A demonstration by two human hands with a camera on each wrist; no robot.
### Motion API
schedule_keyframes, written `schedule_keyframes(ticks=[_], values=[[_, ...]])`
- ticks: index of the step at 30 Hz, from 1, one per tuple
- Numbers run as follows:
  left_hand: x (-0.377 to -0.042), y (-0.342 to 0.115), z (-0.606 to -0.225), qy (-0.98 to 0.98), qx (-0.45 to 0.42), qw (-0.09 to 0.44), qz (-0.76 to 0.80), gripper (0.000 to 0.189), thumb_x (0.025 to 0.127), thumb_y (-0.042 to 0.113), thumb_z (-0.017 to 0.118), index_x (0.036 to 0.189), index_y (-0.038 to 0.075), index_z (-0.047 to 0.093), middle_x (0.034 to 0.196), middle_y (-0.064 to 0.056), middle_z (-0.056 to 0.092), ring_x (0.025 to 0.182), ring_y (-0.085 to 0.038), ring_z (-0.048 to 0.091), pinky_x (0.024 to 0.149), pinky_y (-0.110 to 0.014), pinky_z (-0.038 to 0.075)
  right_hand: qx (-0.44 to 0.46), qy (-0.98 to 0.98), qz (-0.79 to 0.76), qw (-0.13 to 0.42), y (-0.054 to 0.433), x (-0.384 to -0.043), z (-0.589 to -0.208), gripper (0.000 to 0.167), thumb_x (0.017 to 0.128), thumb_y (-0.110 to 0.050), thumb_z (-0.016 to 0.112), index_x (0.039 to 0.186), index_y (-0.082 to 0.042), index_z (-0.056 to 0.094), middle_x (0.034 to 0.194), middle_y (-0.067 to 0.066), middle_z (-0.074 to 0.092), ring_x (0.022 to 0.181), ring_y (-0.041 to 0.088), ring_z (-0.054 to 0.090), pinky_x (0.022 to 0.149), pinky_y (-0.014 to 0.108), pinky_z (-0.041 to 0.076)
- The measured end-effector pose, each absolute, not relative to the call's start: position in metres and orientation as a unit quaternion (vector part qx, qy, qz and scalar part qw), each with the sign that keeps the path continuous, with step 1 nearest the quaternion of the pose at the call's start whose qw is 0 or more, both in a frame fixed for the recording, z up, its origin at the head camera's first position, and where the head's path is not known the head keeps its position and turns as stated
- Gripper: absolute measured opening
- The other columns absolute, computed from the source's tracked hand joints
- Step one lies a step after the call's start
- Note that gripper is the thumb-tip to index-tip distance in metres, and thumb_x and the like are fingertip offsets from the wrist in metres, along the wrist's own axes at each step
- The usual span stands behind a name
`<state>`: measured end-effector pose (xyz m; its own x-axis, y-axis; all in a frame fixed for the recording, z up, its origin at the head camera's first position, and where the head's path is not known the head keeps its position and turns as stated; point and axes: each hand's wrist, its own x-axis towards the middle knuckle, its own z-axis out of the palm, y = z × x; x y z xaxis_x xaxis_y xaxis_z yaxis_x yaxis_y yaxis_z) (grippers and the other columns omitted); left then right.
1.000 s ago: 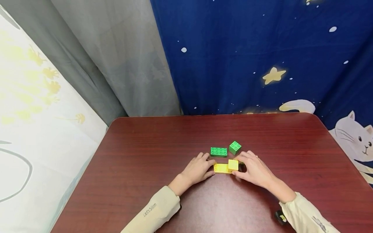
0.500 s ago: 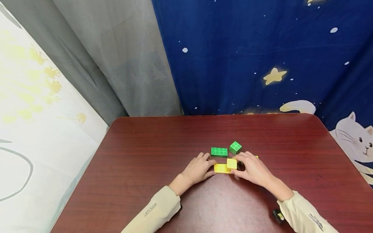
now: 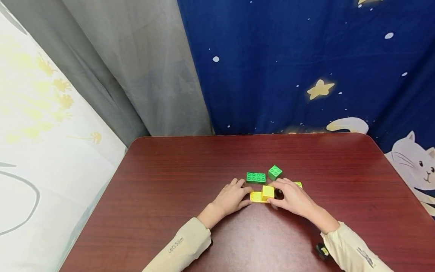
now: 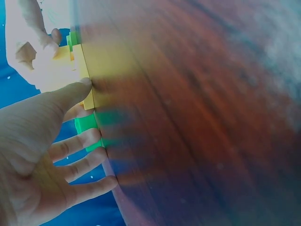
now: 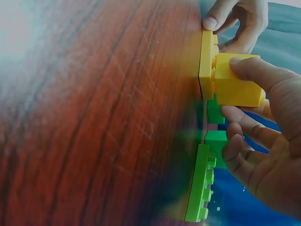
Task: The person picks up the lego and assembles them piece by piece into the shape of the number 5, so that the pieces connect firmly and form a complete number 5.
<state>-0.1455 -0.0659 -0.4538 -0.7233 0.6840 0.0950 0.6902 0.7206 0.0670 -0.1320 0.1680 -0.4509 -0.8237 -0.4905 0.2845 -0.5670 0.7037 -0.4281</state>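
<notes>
A yellow building block (image 3: 267, 192) is pinched between the thumb and fingers of my right hand (image 3: 295, 199). It stands over the right part of a flat yellow studded plate (image 3: 256, 197). In the right wrist view, studs show between the block (image 5: 239, 82) and the plate (image 5: 206, 63); whether the block is pressed down cannot be told. My left hand (image 3: 228, 199) grips the plate's left end between thumb and index finger. In the left wrist view, the thumb lies along the plate's edge (image 4: 84, 70) and the other fingers are spread on the table.
Behind the plate lie a green eight-stud brick (image 3: 255, 178) and a smaller green four-stud brick (image 3: 274, 172). A lime-green studded plate (image 5: 198, 183) lies beside my right hand, mostly hidden in the head view. Curtains hang behind the wooden table (image 3: 190, 162).
My right hand has moved slightly left, carrying the yellow block along over the plate. More of the lime-green piece shows behind that hand. My left hand keeps its place.
</notes>
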Motion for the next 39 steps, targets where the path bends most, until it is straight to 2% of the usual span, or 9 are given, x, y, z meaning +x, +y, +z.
schedule_keyframes(ticks=[9, 16, 31, 39], values=[[-0.1455, -0.0655, -0.4527, -0.928, -0.367, 0.024, -0.060, 0.029, 0.086, 0.040, 0.064, 0.110, 0.024, 0.064, 0.102, -0.001, 0.053, 0.087, -0.017, 0.046, 0.065, -0.030, 0.046, 0.303, -0.911, 0.274, 0.062, 0.1684, -0.1352, -0.4507, 0.030, 0.072, -0.024, 0.080, 0.097, -0.016, 0.066, 0.090, -0.008, 0.057, 0.079, 0.013, 0.054, 0.068, 0.030, 0.047], [-0.1449, -0.0655, -0.4507, -0.928, -0.368, 0.019, -0.060, 0.029, 0.086, 0.038, 0.065, 0.111, 0.022, 0.065, 0.103, -0.001, 0.054, 0.087, -0.017, 0.046, 0.065, -0.031, 0.046, 0.315, -0.902, 0.293, 0.047, 0.1687, -0.1380, -0.4526, 0.029, 0.074, -0.021, 0.078, 0.098, -0.014, 0.065, 0.089, -0.007, 0.057, 0.073, 0.012, 0.054, 0.064, 0.027, 0.046], [-0.1457, -0.0653, -0.4543, -0.929, -0.364, 0.029, -0.058, 0.031, 0.085, 0.041, 0.065, 0.111, 0.023, 0.065, 0.102, 0.000, 0.054, 0.088, -0.017, 0.047, 0.066, -0.031, 0.047, 0.317, -0.903, 0.281, 0.065, 0.1652, -0.1388, -0.4530, 0.032, 0.070, -0.022, 0.080, 0.098, -0.012, 0.066, 0.096, -0.001, 0.061, 0.082, 0.015, 0.059, 0.070, 0.033, 0.049], [-0.1457, -0.0639, -0.4537, -0.930, -0.363, 0.022, -0.056, 0.033, 0.086, 0.040, 0.065, 0.114, 0.022, 0.065, 0.104, -0.001, 0.054, 0.089, -0.018, 0.047, 0.068, -0.032, 0.047, 0.334, -0.903, 0.266, 0.059, 0.1599, -0.1388, -0.4488, 0.028, 0.068, -0.017, 0.080, 0.091, -0.011, 0.066, 0.085, -0.009, 0.052, 0.066, 0.011, 0.051, 0.059, 0.024, 0.044]])
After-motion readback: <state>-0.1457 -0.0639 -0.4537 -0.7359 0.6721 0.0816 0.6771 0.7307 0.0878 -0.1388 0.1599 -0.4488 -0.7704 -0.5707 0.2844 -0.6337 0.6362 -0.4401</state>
